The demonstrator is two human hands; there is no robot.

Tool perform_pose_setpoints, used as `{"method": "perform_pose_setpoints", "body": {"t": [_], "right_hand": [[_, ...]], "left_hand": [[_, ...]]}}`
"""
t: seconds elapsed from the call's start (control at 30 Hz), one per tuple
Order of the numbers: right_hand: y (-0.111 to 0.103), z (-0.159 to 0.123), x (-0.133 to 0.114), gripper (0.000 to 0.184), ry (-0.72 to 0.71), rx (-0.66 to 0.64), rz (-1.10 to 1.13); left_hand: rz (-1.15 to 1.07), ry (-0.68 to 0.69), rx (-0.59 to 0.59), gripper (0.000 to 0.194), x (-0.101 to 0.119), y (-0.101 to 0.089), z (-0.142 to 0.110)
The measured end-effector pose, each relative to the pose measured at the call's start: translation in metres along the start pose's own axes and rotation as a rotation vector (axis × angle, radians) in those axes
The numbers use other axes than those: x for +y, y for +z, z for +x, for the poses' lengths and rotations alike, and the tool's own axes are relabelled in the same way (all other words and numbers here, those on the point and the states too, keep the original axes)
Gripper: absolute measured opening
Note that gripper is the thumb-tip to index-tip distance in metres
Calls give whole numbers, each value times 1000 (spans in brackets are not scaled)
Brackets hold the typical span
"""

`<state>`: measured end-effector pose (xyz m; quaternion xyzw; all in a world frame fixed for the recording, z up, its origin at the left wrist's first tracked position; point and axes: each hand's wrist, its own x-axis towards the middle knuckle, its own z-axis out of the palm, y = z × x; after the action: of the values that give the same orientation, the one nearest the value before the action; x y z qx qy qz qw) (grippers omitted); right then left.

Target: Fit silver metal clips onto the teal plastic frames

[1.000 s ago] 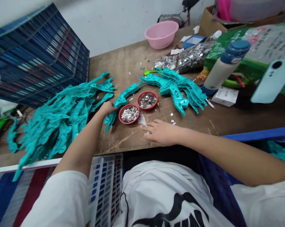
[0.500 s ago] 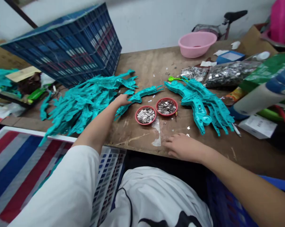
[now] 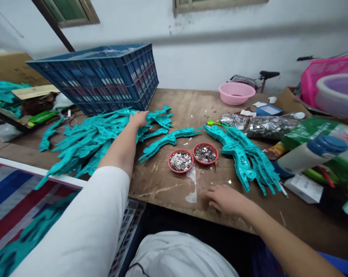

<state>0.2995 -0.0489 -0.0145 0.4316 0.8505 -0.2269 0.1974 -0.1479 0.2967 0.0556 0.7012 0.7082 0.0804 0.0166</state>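
My left hand (image 3: pixel 138 118) reaches far out onto the large heap of teal plastic parts (image 3: pixel 87 140) at the left of the wooden table (image 3: pixel 179 104); its fingers curl down over the top pieces, and what they grip is hidden. My right hand (image 3: pixel 226 199) rests flat on the table near its front edge, fingers stretched out, holding nothing. Between the hands lie a single teal part (image 3: pixel 165 140) and two small red dishes (image 3: pixel 180 161) (image 3: pixel 205 153) filled with tiny shiny metal pieces. A second, smaller stack of teal parts (image 3: pixel 246 157) lies to the right of the dishes.
A tilted blue crate (image 3: pixel 104 77) stands behind the heap. Bags of metal pieces (image 3: pixel 266 126), a pink basin (image 3: pixel 236 92), a white bottle with blue cap (image 3: pixel 309 154), a green bag (image 3: pixel 321 132) and a small white box (image 3: pixel 302 187) crowd the right. A striped sack (image 3: pixel 20 200) lies at lower left.
My left hand has moved away from the single teal part near the dishes, farther out onto the big heap. The right hand has stayed flat near the table edge. My head has tilted up.
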Motion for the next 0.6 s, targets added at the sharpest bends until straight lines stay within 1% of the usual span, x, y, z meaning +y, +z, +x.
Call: {"method": "perform_pose_setpoints", "body": {"t": [0.07,0.13,0.2,0.27,0.33,0.4,0.47,0.53,0.6], "right_hand": [[0,2,3,52,29,-3,11],[0,3,6,53,36,4,21],[1,5,7,53,33,16,21],[3,6,8,53,34,25,10],[6,8,9,54,33,30,0],[9,9,10,56,17,34,5],[12,10,12,58,7,45,25],[15,9,15,59,11,61,47],[16,8,20,58,6,97,63]], "left_hand": [[21,2,6,52,-1,2,-2],[31,4,35,49,-5,0,-8],[27,-7,84,48,-13,-9,-15],[14,-41,158,50,-25,-25,-21],[-7,-85,249,52,-38,-48,-27],[-39,-117,344,52,-53,-77,-34],[-76,-129,437,43,-68,-111,-44],[-110,-103,507,36,-83,-146,-59],[-131,-33,551,37,-94,-179,-78]]}}
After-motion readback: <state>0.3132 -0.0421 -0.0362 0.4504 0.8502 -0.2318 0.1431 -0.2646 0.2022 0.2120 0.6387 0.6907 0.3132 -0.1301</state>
